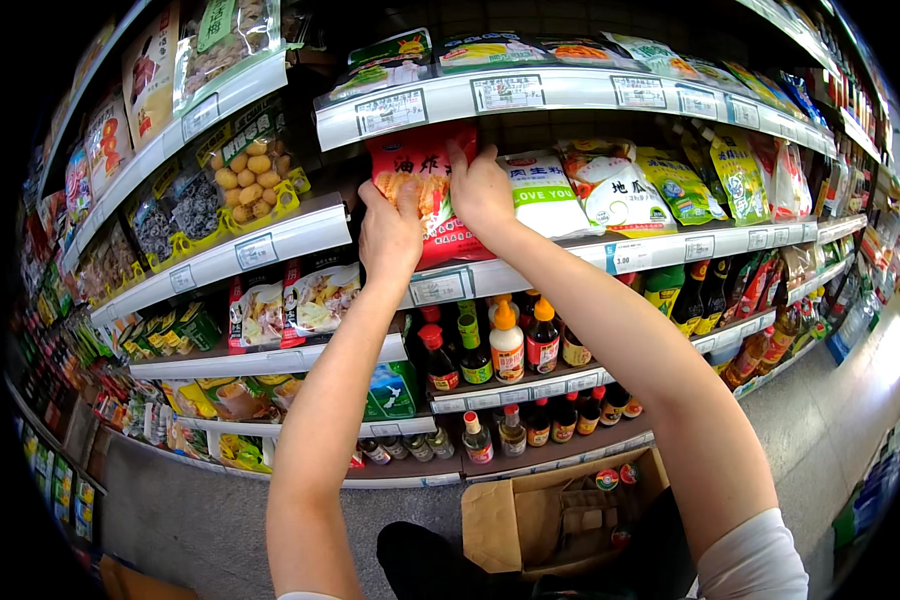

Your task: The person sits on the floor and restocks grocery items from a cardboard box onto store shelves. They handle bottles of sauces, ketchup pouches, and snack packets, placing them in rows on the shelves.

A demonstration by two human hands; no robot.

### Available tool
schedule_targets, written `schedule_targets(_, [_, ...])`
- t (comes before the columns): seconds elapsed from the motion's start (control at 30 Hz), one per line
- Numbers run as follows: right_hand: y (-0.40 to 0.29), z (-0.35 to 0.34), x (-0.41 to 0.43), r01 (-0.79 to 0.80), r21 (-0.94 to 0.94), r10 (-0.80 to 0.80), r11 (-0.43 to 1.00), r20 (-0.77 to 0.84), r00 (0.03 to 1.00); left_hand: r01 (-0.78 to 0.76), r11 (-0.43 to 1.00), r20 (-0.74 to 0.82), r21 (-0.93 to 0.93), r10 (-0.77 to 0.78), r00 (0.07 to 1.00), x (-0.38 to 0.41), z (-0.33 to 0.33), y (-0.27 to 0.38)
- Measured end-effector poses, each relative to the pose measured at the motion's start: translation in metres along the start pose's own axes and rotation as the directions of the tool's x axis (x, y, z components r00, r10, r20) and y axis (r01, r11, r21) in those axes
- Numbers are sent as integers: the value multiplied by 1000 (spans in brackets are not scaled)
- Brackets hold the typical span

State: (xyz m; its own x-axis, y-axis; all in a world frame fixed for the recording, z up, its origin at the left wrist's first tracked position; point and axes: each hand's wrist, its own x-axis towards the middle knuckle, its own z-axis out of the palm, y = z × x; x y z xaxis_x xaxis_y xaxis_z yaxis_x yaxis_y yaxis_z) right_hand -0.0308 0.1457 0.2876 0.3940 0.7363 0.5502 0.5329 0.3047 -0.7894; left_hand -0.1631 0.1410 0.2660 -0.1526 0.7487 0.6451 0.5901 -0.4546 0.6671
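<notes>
Both my hands are on a red plastic food packet point(439, 225) that stands at the left end of a white-edged shelf point(570, 259). My left hand point(391, 232) grips its left edge, thumb across the front. My right hand point(481, 187) holds the upper right edge, with the fingertips over the front and the rest of that edge hidden. Just right of it is a white and green packet point(544, 195), then a white packet with a food picture point(615, 187) and a yellow-green packet point(679, 187).
Above runs a shelf edge point(495, 94) with price labels and flat packets. Sauce bottles point(506, 345) line the shelves below. An open cardboard box point(491, 525) with several round-lidded items sits on the floor by my legs. Bagged snacks point(251, 180) fill the left shelves.
</notes>
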Motion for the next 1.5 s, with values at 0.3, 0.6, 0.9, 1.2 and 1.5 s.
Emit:
schedule_targets(0.3, [20,0,-24,557,-314,-611,769,-102,785,-377,829,-62,414,439,896,-41,6,11])
schedule_targets(0.6, [34,-3,-22,585,-410,-594,700,121,796,-461,720,84,520,494,866,0,10,-11])
schedule_targets(0.9, [52,2,-24,657,-419,-717,626,20,696,-367,737,91,568,387,918,-5,15,-27])
schedule_targets(1.2, [53,-58,-70,694,-251,-728,675,-70,682,-654,739,-54,163,668,742,-81,3,35])
schedule_targets(1.5, [152,-213,-248,466,-207,-418,860,239,877,-395,791,315,-467,566,762,-268,31,26])
